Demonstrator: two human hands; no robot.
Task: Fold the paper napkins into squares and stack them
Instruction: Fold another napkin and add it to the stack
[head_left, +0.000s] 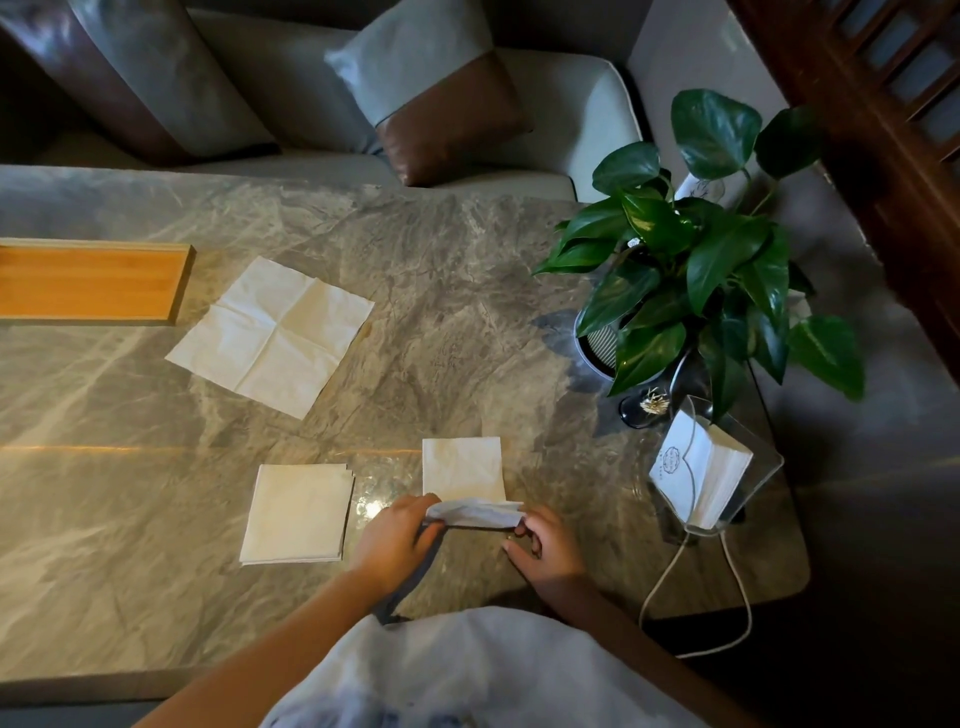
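- Grey-veined marble makes up the surface (467, 312) I'm looking down on, with a pale sofa (291, 104) and a two-tone cushion (431, 104) behind it and a leafy potted plant (701, 249) at the far right corner.
- On the left sits a wooden tray (88, 280). Just beside it lies an unfolded napkin (270, 332), flat, with its cross creases showing.
- Near the right edge a clear acrylic holder (758, 467) carries spare napkins (696, 467), and a pale cord (737, 597) trails off below it.
- The stack of folded squares (296, 514) lies near the front edge, left of the hands and apart from them. Its edges are slightly fanned.
- The napkin being folded (464, 470) lies flat at its far half, right of the stack. Its near edge is raised off the surface.
- On the left hand (395, 538), the curled fingers (421, 506) pinch the left end of that raised edge.
- On the right hand (548, 545), the fingers (524, 525) pinch the right end the same way. Neither hand has hold of anything else.
- I judge the step to be the last fold on this napkin: the near half goes over the far half to make a square.
- For the next move, I'd carry both corners forward together and line them up with the far corners. Then I'd press the crease flat before moving the square onto the stack.
- One open napkin has not been folded yet, so I'd call the task partly done.
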